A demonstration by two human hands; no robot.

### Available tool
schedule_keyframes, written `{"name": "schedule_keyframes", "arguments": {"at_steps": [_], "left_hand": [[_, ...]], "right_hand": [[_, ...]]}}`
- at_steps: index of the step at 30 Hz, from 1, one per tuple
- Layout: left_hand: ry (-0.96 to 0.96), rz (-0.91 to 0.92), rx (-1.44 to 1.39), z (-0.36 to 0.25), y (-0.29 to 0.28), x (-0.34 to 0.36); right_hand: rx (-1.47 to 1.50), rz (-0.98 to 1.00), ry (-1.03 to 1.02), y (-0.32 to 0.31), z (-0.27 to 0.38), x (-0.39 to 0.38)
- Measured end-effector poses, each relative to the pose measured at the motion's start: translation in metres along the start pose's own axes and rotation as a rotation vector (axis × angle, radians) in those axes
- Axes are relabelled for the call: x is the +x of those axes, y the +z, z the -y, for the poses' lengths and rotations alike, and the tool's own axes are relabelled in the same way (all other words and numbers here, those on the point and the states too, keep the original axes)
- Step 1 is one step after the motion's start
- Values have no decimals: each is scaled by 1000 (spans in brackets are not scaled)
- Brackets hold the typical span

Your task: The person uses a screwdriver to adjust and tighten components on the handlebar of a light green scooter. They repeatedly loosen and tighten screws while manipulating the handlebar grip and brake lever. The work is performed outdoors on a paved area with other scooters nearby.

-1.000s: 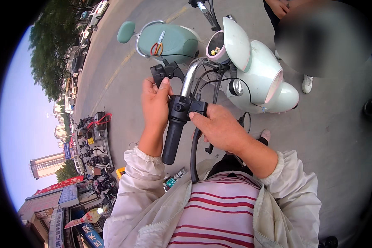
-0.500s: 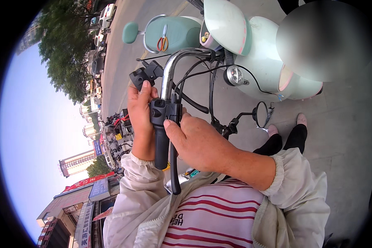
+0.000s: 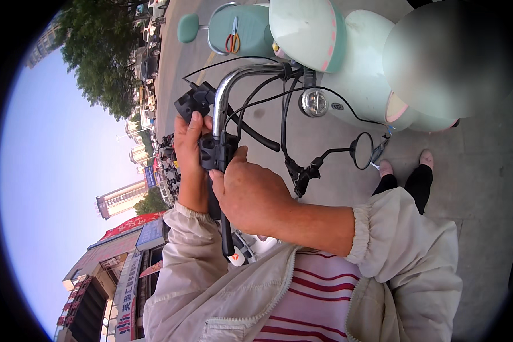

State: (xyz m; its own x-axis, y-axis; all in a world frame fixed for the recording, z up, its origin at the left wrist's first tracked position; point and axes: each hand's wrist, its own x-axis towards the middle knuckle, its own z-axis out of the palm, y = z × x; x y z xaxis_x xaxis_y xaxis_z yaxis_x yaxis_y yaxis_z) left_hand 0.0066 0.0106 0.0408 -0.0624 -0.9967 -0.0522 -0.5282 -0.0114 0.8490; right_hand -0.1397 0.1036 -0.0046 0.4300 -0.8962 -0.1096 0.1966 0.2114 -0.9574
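Note:
A chrome handlebar (image 3: 229, 85) with black cables curves up in front of my chest. My left hand (image 3: 189, 149) wraps the black switch housing (image 3: 195, 101) and the clamp on the bar from the left. My right hand (image 3: 252, 194) closes around the black grip (image 3: 227, 239) below the clamp, thumb pressed against the clamp. A round headlight (image 3: 313, 103) and a small round mirror (image 3: 361, 150) hang from the bar on the right.
A pale green scooter (image 3: 347, 62) stands just beyond the bar, with orange-handled scissors (image 3: 232, 41) lying on its seat. Another person's feet in pink shoes (image 3: 406, 165) stand on the grey pavement at right. Street, trees and buildings lie to the left.
The handlebar has tilted more upright and nearer to me. My right hand slid down onto the grip; my left hand stays on the switch housing. The view swung toward the left.

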Motion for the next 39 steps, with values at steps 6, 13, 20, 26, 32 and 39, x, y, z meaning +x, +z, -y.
{"name": "schedule_keyframes", "arguments": {"at_steps": [6, 13, 20, 26, 32, 39], "left_hand": [[-28, 37, -84, 6, -7, 3], [-35, -16, 68, 0, 2, 0], [18, 10, -57, 11, -4, 3], [65, -46, -66, 12, -8, 5], [90, -108, -352, 10, -33, 0], [111, -305, -489, 22, -54, -54]], "right_hand": [[37, -48, 25, 9, 3, 0], [56, -49, -19, 8, -1, 1], [89, -68, 10, 13, -7, 2], [139, -66, 9, 15, -20, 9], [347, -41, 31, 14, -34, 13], [500, 151, 280, -7, -41, 7]]}}
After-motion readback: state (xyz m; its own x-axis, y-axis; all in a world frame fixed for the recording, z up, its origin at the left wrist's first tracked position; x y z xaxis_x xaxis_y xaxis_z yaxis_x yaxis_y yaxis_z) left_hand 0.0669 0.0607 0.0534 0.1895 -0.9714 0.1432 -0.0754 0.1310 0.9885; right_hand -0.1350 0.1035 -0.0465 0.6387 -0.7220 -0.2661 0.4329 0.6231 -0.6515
